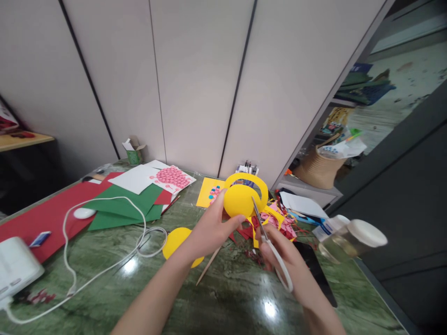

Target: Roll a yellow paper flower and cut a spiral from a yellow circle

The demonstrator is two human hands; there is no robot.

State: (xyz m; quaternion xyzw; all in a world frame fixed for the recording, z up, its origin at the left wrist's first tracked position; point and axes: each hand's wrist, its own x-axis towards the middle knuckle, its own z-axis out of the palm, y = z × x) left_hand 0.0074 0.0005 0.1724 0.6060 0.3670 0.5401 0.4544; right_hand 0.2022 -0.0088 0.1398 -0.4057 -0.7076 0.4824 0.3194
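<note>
Yellow paper (239, 201), with a rounded disc and a curved strip looping above it, is pinched in my left hand (214, 221). In my right hand (282, 249) are scissors (279, 265) with white handles. Their blades touch the right edge of the paper disc. Beneath my left forearm a second yellow paper circle (176, 239) lies on the table, partly covered. A pencil-like stick (207, 267) rests just right of it. Behind my right hand is a heap of pink, red and yellow paper scraps (284, 221).
Red paper (52, 223), green sheets (125, 204) and a white card with pink dots (172, 179) cover the left side. A white cable (104, 197) runs from a charger (19, 265). At right stand a lidded clear container (349, 242) and a dark tablet-like slab (317, 270).
</note>
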